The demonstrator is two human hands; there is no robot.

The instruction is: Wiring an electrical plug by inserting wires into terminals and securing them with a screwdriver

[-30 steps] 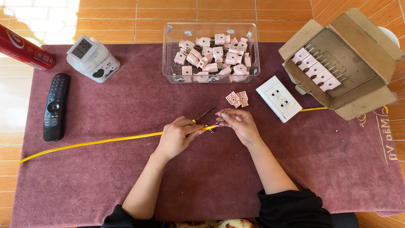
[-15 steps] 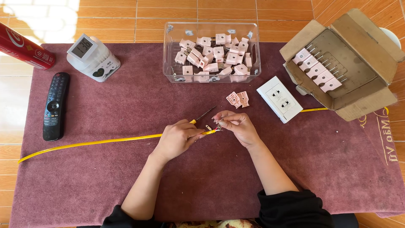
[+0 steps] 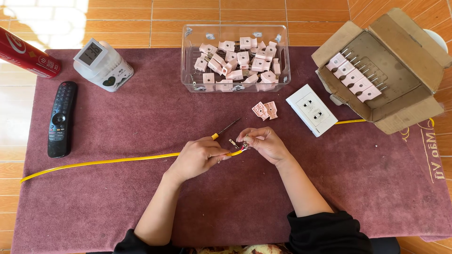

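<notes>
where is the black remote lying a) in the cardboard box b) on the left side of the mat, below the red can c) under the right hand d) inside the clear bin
b: the black remote lies on the maroon mat near its left edge, below the red can and beside the white digital clock, far from the right hand.

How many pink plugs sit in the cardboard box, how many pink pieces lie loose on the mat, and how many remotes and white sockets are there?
Pink plugs in the cardboard box: 5
Loose pink plug pieces on the mat: 2
Black remote: 1
White socket: 1
Total: 9
</notes>
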